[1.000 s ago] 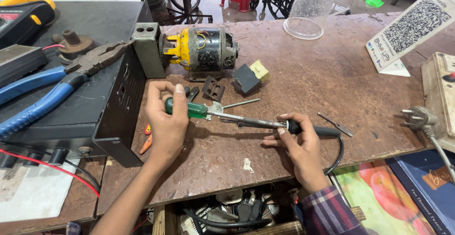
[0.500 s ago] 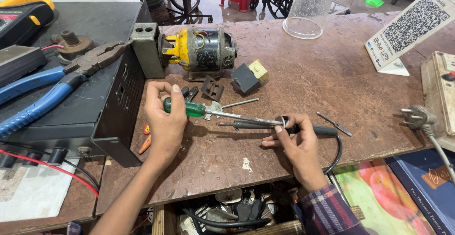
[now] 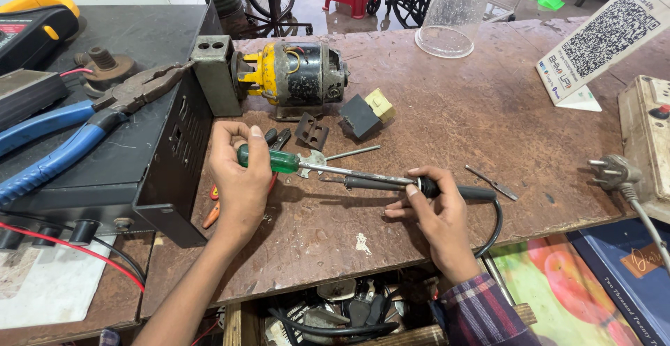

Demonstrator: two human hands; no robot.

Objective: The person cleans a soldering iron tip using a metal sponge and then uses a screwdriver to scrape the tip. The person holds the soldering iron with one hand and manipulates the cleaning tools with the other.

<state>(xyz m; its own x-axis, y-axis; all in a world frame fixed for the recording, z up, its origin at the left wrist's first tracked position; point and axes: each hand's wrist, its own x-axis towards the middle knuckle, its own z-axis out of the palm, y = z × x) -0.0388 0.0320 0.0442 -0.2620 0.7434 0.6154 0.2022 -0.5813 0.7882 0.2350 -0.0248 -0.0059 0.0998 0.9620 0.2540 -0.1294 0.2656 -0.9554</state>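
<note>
My left hand (image 3: 241, 175) is closed round the green screwdriver (image 3: 276, 161), its shaft running right to meet the black iron (image 3: 419, 187); my right hand (image 3: 436, 210) pinches that iron, steadying it on the bench (image 3: 447, 109) near the motor (image 3: 293, 74).

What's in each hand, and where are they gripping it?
The left hand grips a green screwdriver by its handle. The right hand holds a black soldering iron by its handle, near the front.

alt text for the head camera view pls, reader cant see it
A person's left hand grips a green-handled screwdriver, its shaft reaching a black soldering iron steadied by the right hand on a worn brown workbench. A small electric motor and blue-handled pliers lie nearby.
</note>
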